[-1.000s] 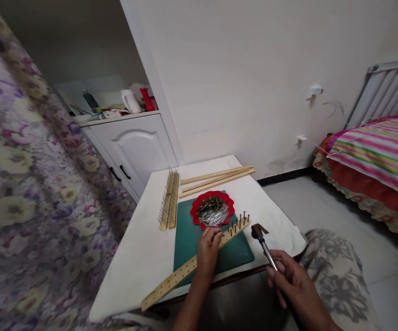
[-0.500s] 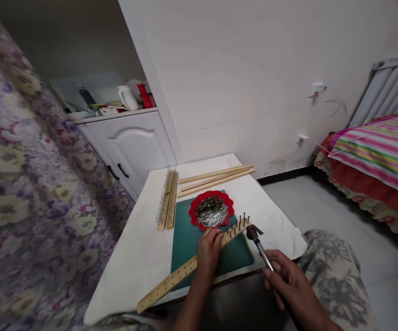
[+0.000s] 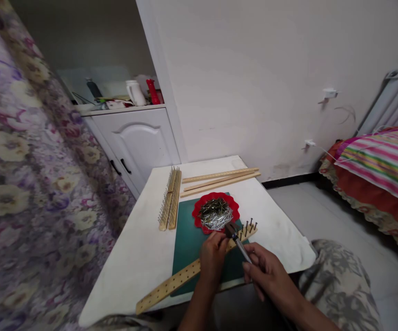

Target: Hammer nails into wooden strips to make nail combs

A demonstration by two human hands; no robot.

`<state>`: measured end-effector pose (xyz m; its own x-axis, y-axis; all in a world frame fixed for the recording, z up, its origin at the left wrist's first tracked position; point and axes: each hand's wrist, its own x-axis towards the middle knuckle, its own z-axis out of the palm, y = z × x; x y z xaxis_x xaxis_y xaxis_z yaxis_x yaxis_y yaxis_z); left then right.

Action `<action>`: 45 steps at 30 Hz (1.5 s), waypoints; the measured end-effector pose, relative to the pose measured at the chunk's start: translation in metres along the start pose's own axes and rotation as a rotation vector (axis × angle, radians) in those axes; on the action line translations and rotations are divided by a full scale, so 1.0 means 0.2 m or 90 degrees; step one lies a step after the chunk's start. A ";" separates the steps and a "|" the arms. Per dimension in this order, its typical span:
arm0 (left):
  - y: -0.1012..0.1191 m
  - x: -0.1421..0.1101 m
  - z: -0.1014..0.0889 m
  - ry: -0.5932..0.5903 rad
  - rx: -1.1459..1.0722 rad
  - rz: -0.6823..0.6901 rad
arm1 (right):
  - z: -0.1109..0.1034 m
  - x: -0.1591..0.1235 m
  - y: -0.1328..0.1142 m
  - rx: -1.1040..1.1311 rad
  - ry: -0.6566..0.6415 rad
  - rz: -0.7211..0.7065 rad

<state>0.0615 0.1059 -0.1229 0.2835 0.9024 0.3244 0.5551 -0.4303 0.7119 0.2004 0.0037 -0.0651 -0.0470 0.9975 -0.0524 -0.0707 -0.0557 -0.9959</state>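
My right hand (image 3: 266, 271) is wrapped round the metal handle of a claw hammer (image 3: 242, 249). The hammer's dark head hangs right by the fingertips of my left hand (image 3: 213, 253). Those fingers are pinched together over a wooden strip (image 3: 171, 285) with rows of holes; whatever they pinch is hidden. Several dark nails (image 3: 250, 226) stand upright in the strip's far right end. The strip lies slantwise across a green mat (image 3: 185, 243). Just beyond my left hand, a red scalloped dish (image 3: 196, 212) holds a heap of loose nails (image 3: 216, 216), some dark, some silvery.
Two wooden strips studded with upright nails (image 3: 170, 197) lie at the table's left. Bare wooden strips (image 3: 219, 180) lie at the back. A white cloth (image 3: 130, 257) covers the table. Behind are a wall and white cabinet (image 3: 140, 142); a floral curtain (image 3: 30, 184) hangs left.
The hammer has moved left with my right hand, from beside the strip's nailed end to my left fingertips. My left hand stays pinched at the strip. The view has shifted slightly.
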 end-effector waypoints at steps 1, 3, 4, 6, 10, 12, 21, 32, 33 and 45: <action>0.00 0.00 0.00 -0.002 -0.001 -0.001 | 0.00 0.01 0.00 0.000 0.000 0.000; 0.00 0.00 0.00 -0.003 -0.005 -0.005 | 0.01 0.02 0.01 -0.002 0.001 0.002; 0.00 0.00 0.00 -0.004 -0.006 -0.005 | 0.01 0.03 0.01 -0.003 0.003 0.004; 0.01 0.00 0.00 -0.002 -0.009 -0.009 | 0.02 0.03 0.01 -0.009 0.004 0.007; 0.01 0.00 0.00 0.003 -0.009 -0.018 | 0.01 0.04 0.02 -0.024 0.000 0.014; 0.01 0.00 0.01 0.002 -0.010 -0.022 | 0.01 0.05 0.03 -0.033 -0.004 0.016; 0.01 0.00 0.01 -0.014 -0.006 -0.034 | 0.01 0.04 0.01 -0.051 -0.015 0.026; 0.01 0.00 0.00 -0.007 -0.038 -0.036 | 0.00 0.04 0.02 -0.047 -0.029 0.026; 0.01 0.00 0.00 -0.008 -0.040 -0.033 | 0.00 0.04 0.02 -0.044 -0.030 0.028; -0.02 0.05 -0.19 0.048 0.031 0.010 | -0.07 -0.09 0.07 0.019 0.002 0.057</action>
<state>0.0327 0.1169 -0.0996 0.2339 0.8941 0.3819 0.5892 -0.4428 0.6758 0.2141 -0.0134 -0.0787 -0.0516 0.9887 -0.1411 -0.0956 -0.1455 -0.9847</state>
